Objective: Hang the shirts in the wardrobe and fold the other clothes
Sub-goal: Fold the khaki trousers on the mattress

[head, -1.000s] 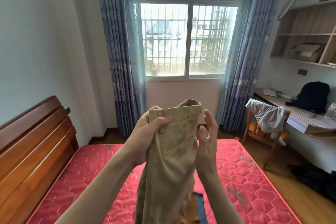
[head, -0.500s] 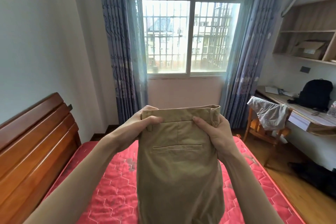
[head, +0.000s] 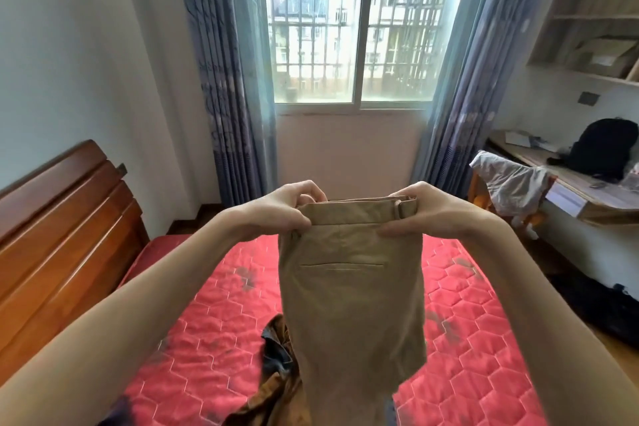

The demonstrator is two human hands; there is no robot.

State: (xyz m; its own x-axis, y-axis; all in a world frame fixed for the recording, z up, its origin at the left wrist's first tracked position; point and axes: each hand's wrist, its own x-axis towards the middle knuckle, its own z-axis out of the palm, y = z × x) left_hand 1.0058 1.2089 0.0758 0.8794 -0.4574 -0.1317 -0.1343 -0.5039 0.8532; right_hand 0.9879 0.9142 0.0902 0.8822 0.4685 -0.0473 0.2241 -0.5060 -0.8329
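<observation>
Khaki cotton, soft and light by the look of it: the trousers (head: 349, 294) hang in the air above the bed (head: 214, 318), held up by the waistband with a back pocket facing the camera. Cloth like this should drape and slip rather than hold a shape, so I judge the waistband, with its thicker seam and belt loops, the surest place to hold; the legs would only sag if taken alone. The left hand (head: 280, 209) pinches the left end of the waistband, fingers curled over the top edge and thumb on the near face. The right hand (head: 423, 213) clamps the right end the same way, beside a belt loop. Between the two grips the band is stretched roughly level, and the rest of the garment falls straight down below them, its lower part out of view. Under it on the red quilted mattress lies a brown and dark garment (head: 276, 377). Far right, a pale garment (head: 511, 183) drapes over a chair beside the desk (head: 594, 197).
</observation>
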